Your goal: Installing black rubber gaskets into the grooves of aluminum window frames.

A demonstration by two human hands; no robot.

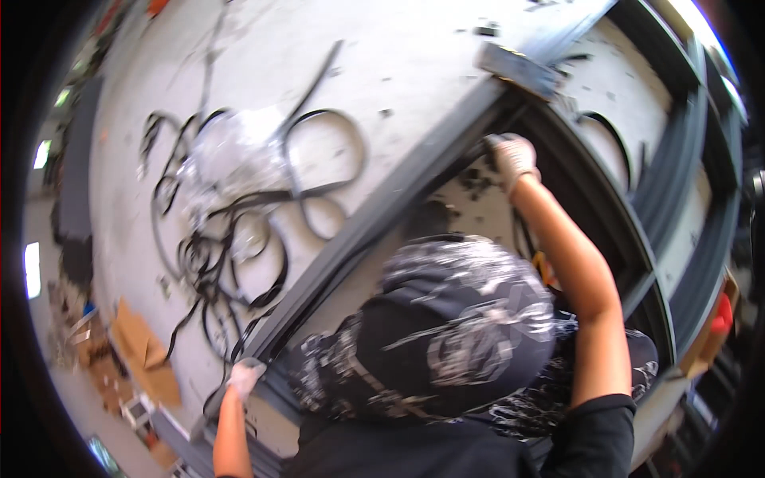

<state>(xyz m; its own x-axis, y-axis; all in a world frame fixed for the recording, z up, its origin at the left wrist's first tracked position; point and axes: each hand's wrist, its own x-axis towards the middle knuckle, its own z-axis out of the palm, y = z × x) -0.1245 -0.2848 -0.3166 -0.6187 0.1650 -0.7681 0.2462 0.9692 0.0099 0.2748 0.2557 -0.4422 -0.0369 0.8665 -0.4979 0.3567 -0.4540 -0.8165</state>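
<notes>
My left hand (245, 376), in a pale glove, is at the near left end of a long grey frame (382, 191), its fingers curled on the bar. My right hand (516, 159), also gloved, is closed near the far corner of the frame. A small dark end sticks out beyond its fingers; blur hides what it is. A black strip (358, 248) runs along the inner side of the long bar between my hands. My legs, in black and white patterned cloth, are bent inside the frame.
Tangled black strips (207, 263) and crumpled clear plastic (239, 151) lie on the pale floor at left. A block-like piece (518, 70) sits at the frame's far corner. More grey frames (677, 175) stand at right. Torn cardboard (143, 350) lies at lower left.
</notes>
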